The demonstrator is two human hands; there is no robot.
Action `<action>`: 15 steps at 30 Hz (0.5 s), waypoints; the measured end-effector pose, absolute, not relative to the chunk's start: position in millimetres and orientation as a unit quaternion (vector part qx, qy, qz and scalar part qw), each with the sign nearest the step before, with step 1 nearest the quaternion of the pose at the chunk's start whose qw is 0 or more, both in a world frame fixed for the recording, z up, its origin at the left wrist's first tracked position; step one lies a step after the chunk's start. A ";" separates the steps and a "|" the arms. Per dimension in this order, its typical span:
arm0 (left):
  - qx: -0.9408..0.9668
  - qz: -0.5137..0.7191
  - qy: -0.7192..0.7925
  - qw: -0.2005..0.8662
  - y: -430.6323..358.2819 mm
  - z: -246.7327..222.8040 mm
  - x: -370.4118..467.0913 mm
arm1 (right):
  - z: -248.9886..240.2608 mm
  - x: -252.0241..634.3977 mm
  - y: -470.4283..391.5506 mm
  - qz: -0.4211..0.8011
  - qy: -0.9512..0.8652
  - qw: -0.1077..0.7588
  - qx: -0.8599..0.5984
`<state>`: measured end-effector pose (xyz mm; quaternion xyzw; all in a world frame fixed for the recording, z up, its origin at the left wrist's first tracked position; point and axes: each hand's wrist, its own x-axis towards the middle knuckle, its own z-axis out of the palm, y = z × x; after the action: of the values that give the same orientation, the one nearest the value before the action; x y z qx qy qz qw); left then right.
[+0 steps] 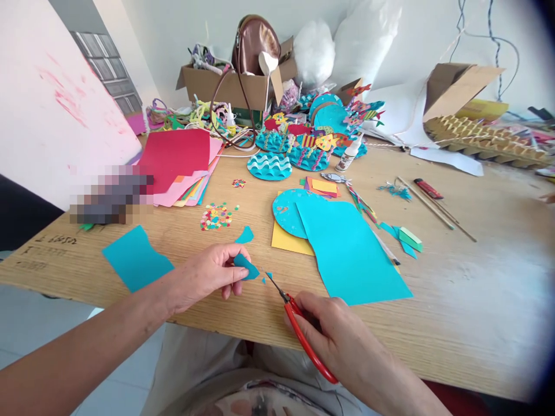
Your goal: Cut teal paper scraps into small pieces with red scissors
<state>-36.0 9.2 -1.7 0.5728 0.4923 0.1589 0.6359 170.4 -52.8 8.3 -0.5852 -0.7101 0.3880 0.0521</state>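
Between the thumb and fingers of my left hand (pixel 221 268) is a small piece of blue paper (pixel 245 267). My right hand (pixel 323 323) is closed around the red handles of a pair of scissors (pixel 299 329), whose tips point toward that piece without touching it. Tiny blue scraps (pixel 265 278) lie by the tips. Beyond my left hand rests a curved blue offcut (pixel 245 234). A larger blue sheet (pixel 137 259) lies to the left, partly behind my forearm. On the right, a big blue sheet (pixel 359 254) overlaps a blue paper disc (pixel 288 214) and yellow paper (pixel 290 240).
Paper dots (pixel 217 216) are scattered mid-table. A stack of coloured paper (pixel 173 159) lies back left. Finished-looking fish crafts (pixel 307 144) and a glue bottle (pixel 349 153) stand behind. Sticks (pixel 427 202) and a red cutter (pixel 428 189) lie right. A cardboard box (pixel 212 86) is at the back.
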 end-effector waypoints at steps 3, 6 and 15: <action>0.580 0.148 0.499 0.627 10.3 -0.1 -32.3 | 7.7 170.7 -53.3 0.385 -0.714 0.044 -0.584; 0.592 0.127 0.500 0.620 10.7 2.2 -29.6 | 7.0 172.0 -53.3 0.383 -0.719 0.049 -0.578; 0.627 0.117 0.480 0.602 5.1 7.2 -31.1 | 7.4 172.9 -54.4 0.398 -0.717 0.080 -0.567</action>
<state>-31.1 5.1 7.2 0.6270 0.4804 0.1171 0.6020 172.9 -54.4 7.4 -0.5666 -0.7169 0.3982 0.0800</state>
